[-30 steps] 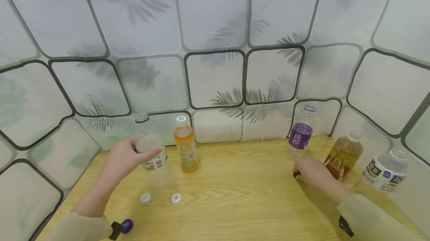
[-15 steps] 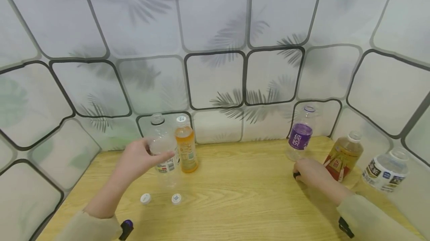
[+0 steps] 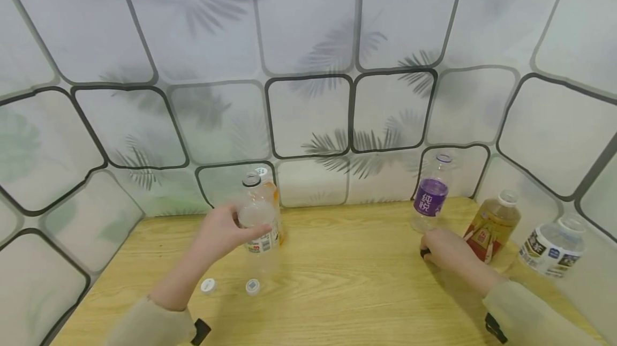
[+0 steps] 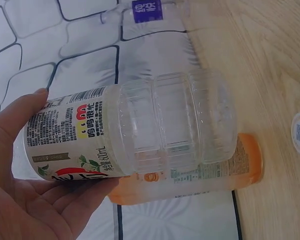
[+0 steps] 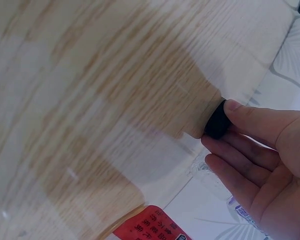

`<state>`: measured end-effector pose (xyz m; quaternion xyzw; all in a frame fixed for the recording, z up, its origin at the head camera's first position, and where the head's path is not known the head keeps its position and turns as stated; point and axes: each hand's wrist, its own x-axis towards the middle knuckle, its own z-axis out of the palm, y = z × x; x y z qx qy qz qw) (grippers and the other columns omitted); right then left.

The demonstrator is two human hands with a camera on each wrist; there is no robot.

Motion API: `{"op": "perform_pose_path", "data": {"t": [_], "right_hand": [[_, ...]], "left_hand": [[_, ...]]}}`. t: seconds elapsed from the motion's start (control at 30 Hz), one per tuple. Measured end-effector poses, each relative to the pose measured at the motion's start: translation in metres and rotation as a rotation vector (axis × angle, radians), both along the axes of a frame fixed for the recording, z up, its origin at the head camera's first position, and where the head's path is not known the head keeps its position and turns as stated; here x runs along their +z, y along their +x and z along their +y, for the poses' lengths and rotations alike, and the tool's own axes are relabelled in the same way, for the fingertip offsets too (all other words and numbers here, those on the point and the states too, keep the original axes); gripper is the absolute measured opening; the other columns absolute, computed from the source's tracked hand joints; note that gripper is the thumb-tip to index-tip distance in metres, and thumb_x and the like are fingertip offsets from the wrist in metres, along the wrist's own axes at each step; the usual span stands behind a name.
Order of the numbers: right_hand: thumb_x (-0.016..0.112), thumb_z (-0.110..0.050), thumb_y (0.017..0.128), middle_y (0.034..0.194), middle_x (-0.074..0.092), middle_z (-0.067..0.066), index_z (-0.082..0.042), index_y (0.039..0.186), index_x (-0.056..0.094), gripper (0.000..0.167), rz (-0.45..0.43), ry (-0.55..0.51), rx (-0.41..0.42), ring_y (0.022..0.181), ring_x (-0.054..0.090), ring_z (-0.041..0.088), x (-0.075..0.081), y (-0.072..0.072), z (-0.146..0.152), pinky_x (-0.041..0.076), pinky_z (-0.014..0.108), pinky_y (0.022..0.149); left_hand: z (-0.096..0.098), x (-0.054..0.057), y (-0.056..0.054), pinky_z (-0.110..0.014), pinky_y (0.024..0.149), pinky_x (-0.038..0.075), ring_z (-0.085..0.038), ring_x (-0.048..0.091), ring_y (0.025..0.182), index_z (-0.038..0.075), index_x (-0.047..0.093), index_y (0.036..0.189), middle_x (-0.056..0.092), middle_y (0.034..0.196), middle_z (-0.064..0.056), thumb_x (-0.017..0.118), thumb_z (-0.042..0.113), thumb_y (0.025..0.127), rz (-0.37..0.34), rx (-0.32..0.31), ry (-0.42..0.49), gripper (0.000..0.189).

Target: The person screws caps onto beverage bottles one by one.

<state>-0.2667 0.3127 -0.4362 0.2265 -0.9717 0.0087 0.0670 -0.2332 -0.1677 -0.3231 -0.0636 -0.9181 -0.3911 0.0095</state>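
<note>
My left hand (image 3: 224,236) grips a clear plastic bottle (image 4: 175,120) by its white printed label, thumb on one side and fingers on the other. The bottle is upright and uncapped, and looks empty. In the head view it overlaps an orange-tinted bottle (image 3: 277,198) with a white cap, which stands behind it. Far to the right, my right hand (image 3: 443,247) pinches a black bottle cap (image 5: 218,121) between thumb and fingers, low at the tabletop. Just beyond that hand stands an uncapped clear bottle (image 3: 430,196) with a purple label.
Two white caps (image 3: 208,285) (image 3: 253,286) lie on the wooden table (image 3: 337,292) in front of the left-hand bottle. Right of my right hand stand a red-labelled bottle (image 3: 491,223) and a clear bottle (image 3: 551,249), both uncapped. A patterned wall (image 3: 308,115) closes off the back.
My left hand has carried the clear bottle rightward, from beside the orange-tinted bottle to in front of it. The purple cap is now hidden behind my left sleeve. My right hand has stayed put.
</note>
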Motion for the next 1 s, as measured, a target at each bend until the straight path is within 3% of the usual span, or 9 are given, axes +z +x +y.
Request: {"op": "perform_pose_path", "data": {"t": [0.47, 0.7, 1.0], "right_hand": [[0.088, -0.005, 0.079, 0.073, 0.069, -0.004, -0.016, 0.072, 0.069, 0.022, 0.0, 0.011, -0.009, 0.067, 0.062, 0.014, 0.001, 0.0, -0.001, 0.054, 0.036, 0.064], [0.088, -0.006, 0.08, 0.074, 0.071, -0.003, -0.016, 0.073, 0.071, 0.02, -0.013, 0.016, -0.026, 0.069, 0.065, 0.016, 0.001, 0.0, -0.002, 0.056, 0.039, 0.067], [0.087, -0.007, 0.08, 0.074, 0.071, -0.003, -0.016, 0.073, 0.071, 0.02, -0.018, 0.021, -0.036, 0.069, 0.064, 0.017, 0.001, 0.0, -0.002, 0.056, 0.039, 0.067]], "left_hand": [[0.026, -0.026, -0.002, -0.03, 0.068, 0.059, -0.017, 0.074, 0.083, 0.002, 0.073, 0.116, 0.08, 0.099, -0.009, 0.092, 0.037, 0.081, 0.022, -0.063, 0.024, 0.053], [0.039, -0.032, 0.0, -0.031, 0.069, 0.061, -0.018, 0.075, 0.086, 0.002, 0.073, 0.12, 0.08, 0.102, -0.01, 0.093, 0.033, 0.081, 0.012, -0.097, 0.073, 0.053], [0.053, -0.044, -0.002, -0.028, 0.069, 0.059, -0.013, 0.073, 0.084, 0.004, 0.075, 0.112, 0.08, 0.098, -0.007, 0.093, 0.03, 0.08, 0.024, -0.14, 0.132, 0.045]]}}
